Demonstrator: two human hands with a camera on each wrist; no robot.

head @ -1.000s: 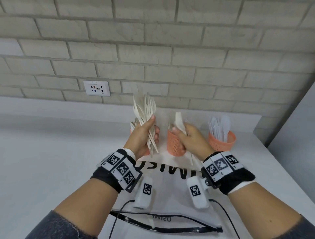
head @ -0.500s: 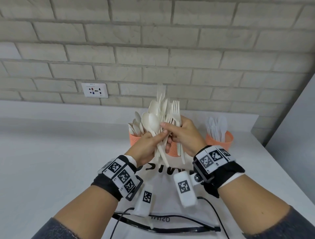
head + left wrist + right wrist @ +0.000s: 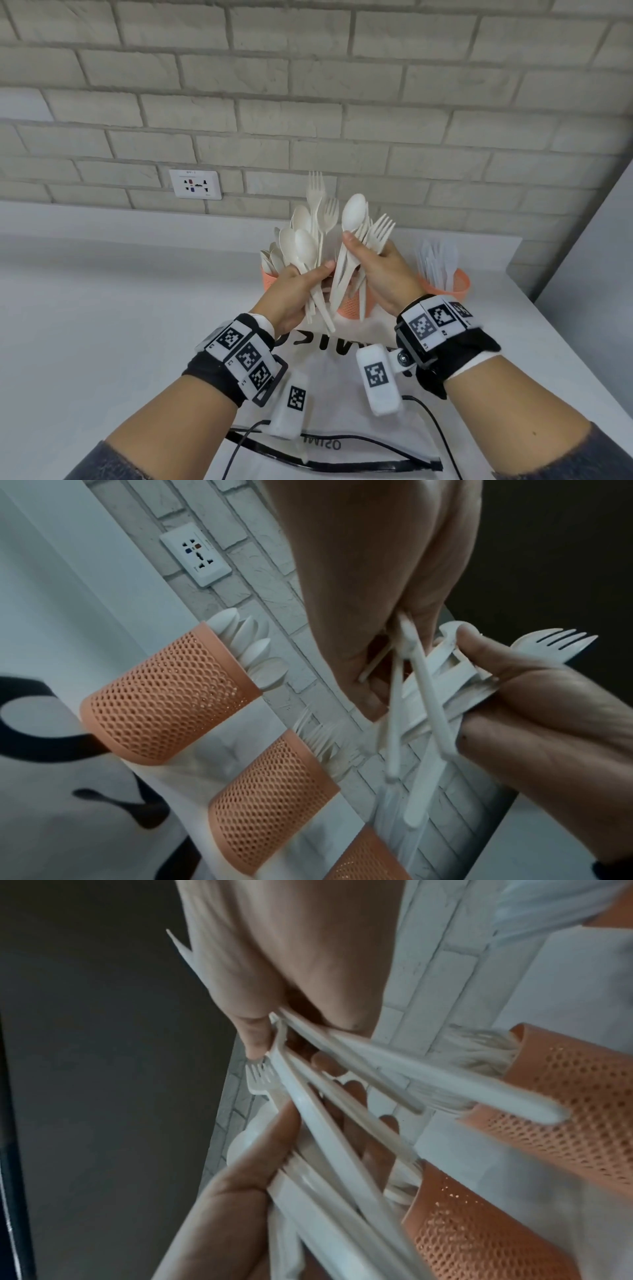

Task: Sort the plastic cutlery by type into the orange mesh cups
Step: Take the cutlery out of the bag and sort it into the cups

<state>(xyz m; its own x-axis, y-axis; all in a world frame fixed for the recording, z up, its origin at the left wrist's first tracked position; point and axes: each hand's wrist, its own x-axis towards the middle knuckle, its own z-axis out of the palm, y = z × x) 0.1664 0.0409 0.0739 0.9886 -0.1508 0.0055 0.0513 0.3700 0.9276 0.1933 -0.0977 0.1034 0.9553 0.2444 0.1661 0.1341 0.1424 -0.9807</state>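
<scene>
My left hand (image 3: 317, 279) grips a bundle of white plastic spoons and forks (image 3: 308, 236), upright above the cups. Close on its right, my right hand (image 3: 363, 255) pinches a smaller bunch, one spoon (image 3: 352, 212) and a few forks (image 3: 378, 231). Handles of the two bunches cross in the left wrist view (image 3: 421, 712). Three orange mesh cups stand at the wall: the left cup (image 3: 269, 279) holds spoons, the middle cup (image 3: 349, 306) is mostly hidden behind the handles, and the right cup (image 3: 452, 284) holds pale translucent cutlery.
A white bag with black lettering (image 3: 342, 383) lies on the white counter (image 3: 102, 325) under my wrists. A brick wall with a socket (image 3: 195, 184) runs behind the cups. The counter's edge (image 3: 561, 346) falls away at the right.
My right hand left the middle cup, came to the bundle and now holds a spoon and forks drawn slightly right of it. Both hands rose a little.
</scene>
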